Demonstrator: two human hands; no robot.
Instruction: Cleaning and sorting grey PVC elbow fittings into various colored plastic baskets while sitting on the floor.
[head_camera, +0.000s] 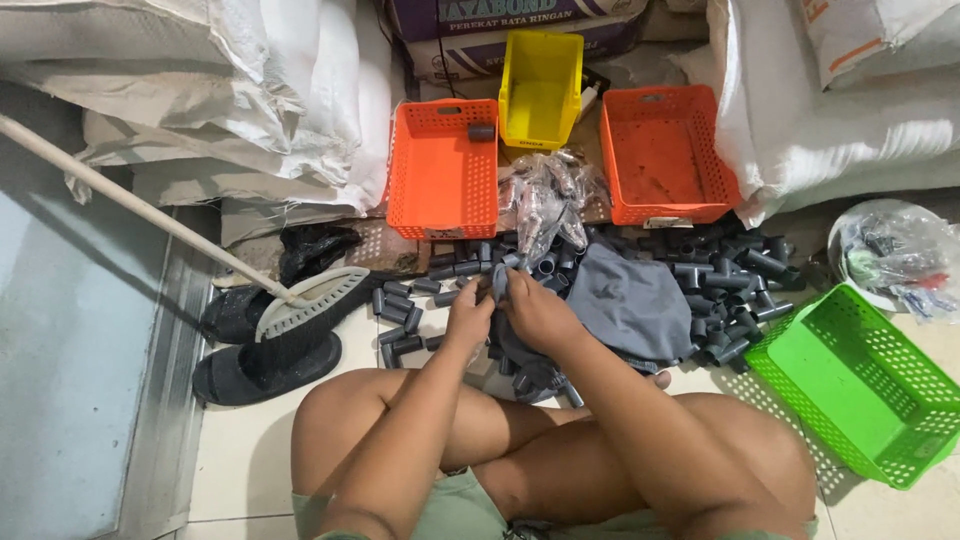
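Both hands (505, 310) apparently on grey fitting (499, 281)

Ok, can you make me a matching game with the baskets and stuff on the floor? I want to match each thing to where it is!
Things:
1. yellow bin
2. green basket
3. left orange basket
4. black sandals

Places:
A. far right, near the person's knee
B. holds one small grey pipe piece
C. at the back, between the two orange baskets
D. on the left, under a broom head

Right pairs: 1-C, 2-A, 3-B, 4-D
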